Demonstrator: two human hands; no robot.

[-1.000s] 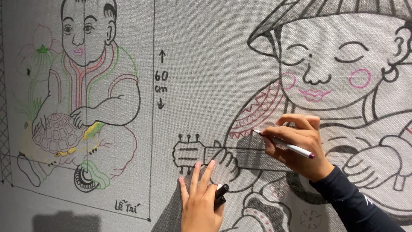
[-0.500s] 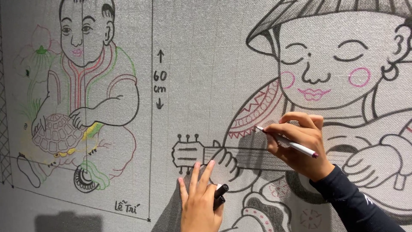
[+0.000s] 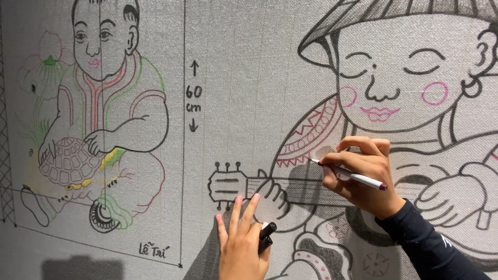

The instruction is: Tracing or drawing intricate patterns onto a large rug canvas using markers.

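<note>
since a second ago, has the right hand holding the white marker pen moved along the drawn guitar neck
Cannot tell. The right hand with the white marker pen sits at about the same spot over the drawn guitar neck.

The right hand [image 3: 363, 173] has slid slightly rightward and down along the drawn sleeve, carrying the white pen [image 3: 348, 175] with it; the tip now sits just under the zigzag band. The view has drifted a little left, cropping the left drawing's head.
</note>
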